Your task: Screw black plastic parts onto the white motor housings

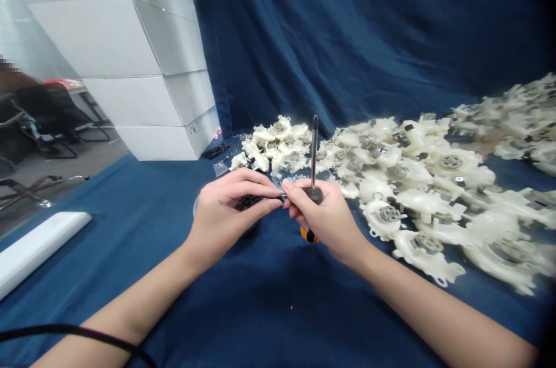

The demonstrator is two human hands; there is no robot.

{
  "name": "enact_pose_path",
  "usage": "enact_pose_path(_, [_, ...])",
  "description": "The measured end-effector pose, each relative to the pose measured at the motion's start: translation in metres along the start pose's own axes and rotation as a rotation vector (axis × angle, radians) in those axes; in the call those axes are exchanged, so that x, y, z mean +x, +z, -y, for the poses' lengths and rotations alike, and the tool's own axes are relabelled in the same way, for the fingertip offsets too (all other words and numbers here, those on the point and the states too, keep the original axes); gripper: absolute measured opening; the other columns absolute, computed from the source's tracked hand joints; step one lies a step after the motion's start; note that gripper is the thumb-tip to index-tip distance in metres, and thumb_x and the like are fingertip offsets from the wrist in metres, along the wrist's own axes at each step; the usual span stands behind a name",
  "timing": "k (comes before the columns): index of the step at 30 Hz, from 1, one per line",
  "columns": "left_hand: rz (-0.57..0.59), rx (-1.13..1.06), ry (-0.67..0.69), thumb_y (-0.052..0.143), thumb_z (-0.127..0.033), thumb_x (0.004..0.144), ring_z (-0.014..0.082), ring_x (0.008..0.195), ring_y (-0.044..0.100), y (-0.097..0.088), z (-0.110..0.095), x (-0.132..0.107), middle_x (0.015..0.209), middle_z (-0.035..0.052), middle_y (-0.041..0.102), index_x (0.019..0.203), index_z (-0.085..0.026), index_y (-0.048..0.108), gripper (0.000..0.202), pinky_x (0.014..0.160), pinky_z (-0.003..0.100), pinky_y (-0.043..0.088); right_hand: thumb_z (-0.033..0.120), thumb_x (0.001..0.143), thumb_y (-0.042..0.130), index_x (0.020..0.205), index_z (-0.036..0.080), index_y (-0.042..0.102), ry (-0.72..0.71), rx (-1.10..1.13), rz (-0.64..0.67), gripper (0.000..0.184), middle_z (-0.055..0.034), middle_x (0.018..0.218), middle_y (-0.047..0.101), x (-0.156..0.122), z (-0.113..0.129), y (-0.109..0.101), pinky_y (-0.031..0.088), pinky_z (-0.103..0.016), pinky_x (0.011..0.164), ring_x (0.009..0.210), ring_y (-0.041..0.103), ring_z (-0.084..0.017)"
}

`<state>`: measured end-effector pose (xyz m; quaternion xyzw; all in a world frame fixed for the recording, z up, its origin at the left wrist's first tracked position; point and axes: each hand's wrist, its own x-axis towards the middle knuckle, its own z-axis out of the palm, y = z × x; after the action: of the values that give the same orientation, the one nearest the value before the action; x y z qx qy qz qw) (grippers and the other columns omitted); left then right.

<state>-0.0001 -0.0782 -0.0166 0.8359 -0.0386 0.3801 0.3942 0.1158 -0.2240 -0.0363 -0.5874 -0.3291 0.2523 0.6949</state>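
My right hand (pixel 324 208) is closed around a screwdriver (pixel 314 153), whose metal shaft points upward. Part of its orange and black handle (pixel 309 234) shows below the fingers. My left hand (pixel 234 203) is closed, thumb and fingertips pinched against the fingertips of my right hand. Whatever sits between the fingertips is too small to name. Behind my left hand are small black parts (pixel 247 202), mostly hidden by it. Beyond my right hand lies a clear bag or dish of small shiny pieces (pixel 295 178), partly covered.
Cream plastic housings with motors (pixel 447 162) are heaped across the right and the back. White boxes (pixel 147 101) are stacked at the back left. A long white object (pixel 43 246) lies at the left edge of the blue cloth (pixel 243 321). A black cable (pixel 73 330) crosses my left forearm.
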Motion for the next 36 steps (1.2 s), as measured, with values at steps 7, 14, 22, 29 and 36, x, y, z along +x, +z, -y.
enact_pose_path(7, [-0.003, -0.133, -0.199, 0.083, -0.022, 0.08, 0.0149, 0.099, 0.074, 0.0017, -0.0064, 0.0003, 0.1, 0.0006, 0.079, 0.094, -0.027, 0.082, 0.015, 0.09, 0.021, 0.061, 0.052, 0.089, 0.069, 0.068, 0.013, 0.063, 0.032, 0.136, 0.075, 0.044, 0.004, 0.053, 0.05, -0.0014, 0.0052, 0.001, 0.029, -0.015, 0.04, 0.042, 0.04, -0.003])
enact_pose_path(14, [-0.05, -0.367, -0.419, 0.088, -0.024, 0.074, 0.0146, 0.089, 0.076, 0.0036, -0.0067, 0.0016, 0.096, 0.0006, 0.08, 0.093, -0.025, 0.082, 0.02, 0.086, 0.019, 0.064, 0.049, 0.09, 0.068, 0.069, 0.014, 0.063, 0.02, 0.134, 0.097, 0.041, 0.0057, 0.052, 0.046, -0.0011, 0.0086, -0.0015, 0.03, -0.016, 0.041, 0.041, 0.036, -0.002])
enact_pose_path(22, [-0.053, -0.335, -0.374, 0.088, -0.025, 0.073, 0.0162, 0.089, 0.075, 0.002, -0.0051, 0.0038, 0.095, 0.0038, 0.079, 0.091, -0.022, 0.083, 0.019, 0.084, 0.022, 0.065, 0.045, 0.08, 0.08, 0.083, 0.016, 0.071, 0.009, 0.072, 0.074, 0.03, 0.0053, 0.057, 0.053, -0.0025, 0.0054, -0.0032, 0.029, -0.016, 0.039, 0.043, 0.04, -0.003])
enact_pose_path(29, [-0.062, -0.323, -0.351, 0.088, -0.025, 0.073, 0.0166, 0.091, 0.073, 0.0016, -0.0049, 0.0037, 0.096, 0.005, 0.077, 0.091, -0.022, 0.083, 0.019, 0.084, 0.024, 0.065, 0.037, 0.078, 0.083, 0.098, 0.02, 0.075, -0.102, 0.075, 0.006, 0.027, 0.0058, 0.065, 0.053, -0.0002, 0.0013, -0.0059, 0.031, -0.016, 0.044, 0.048, 0.041, -0.002])
enact_pose_path(36, [-0.047, -0.316, -0.322, 0.087, -0.022, 0.074, 0.0124, 0.09, 0.07, 0.0009, -0.0038, 0.0041, 0.095, 0.0034, 0.073, 0.091, -0.024, 0.083, 0.017, 0.081, 0.017, 0.063, 0.04, 0.078, 0.082, 0.092, 0.017, 0.077, -0.098, 0.079, 0.009, 0.028, 0.0051, 0.059, 0.051, -0.0008, 0.0017, -0.0047, 0.029, -0.017, 0.044, 0.048, 0.039, -0.003])
